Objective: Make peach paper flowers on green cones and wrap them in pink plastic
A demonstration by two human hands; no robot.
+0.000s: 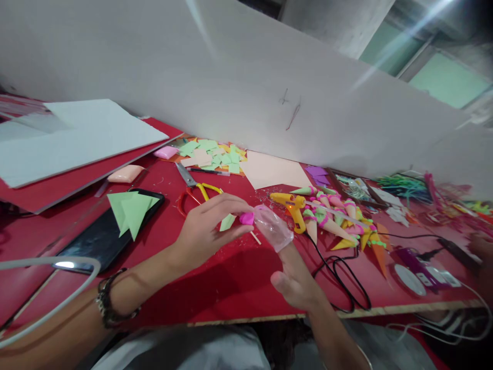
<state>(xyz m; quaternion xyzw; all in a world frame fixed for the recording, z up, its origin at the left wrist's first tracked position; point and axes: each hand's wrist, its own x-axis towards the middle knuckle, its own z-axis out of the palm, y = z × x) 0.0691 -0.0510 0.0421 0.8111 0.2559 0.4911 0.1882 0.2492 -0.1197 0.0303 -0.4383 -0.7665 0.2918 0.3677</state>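
My left hand (208,226) hovers over the red table (215,288), its fingers pinched on a small pink piece (247,218); a thin stick (254,237) and a green paper scrap (227,222) show just under it. My right hand (295,275) reaches up from the near edge, its forefinger wrapped in a clear plastic cover (272,227) that touches the pink piece. A yellow glue gun (293,208) with a lit orange light lies just beyond the fingers.
Several paper cones (339,218) lie beside the glue gun, whose black cord (341,277) loops to the table edge. Scissors (194,187), a phone (103,234) under green triangles (133,208), paper scraps (211,154) and white boards (73,136) fill the left.
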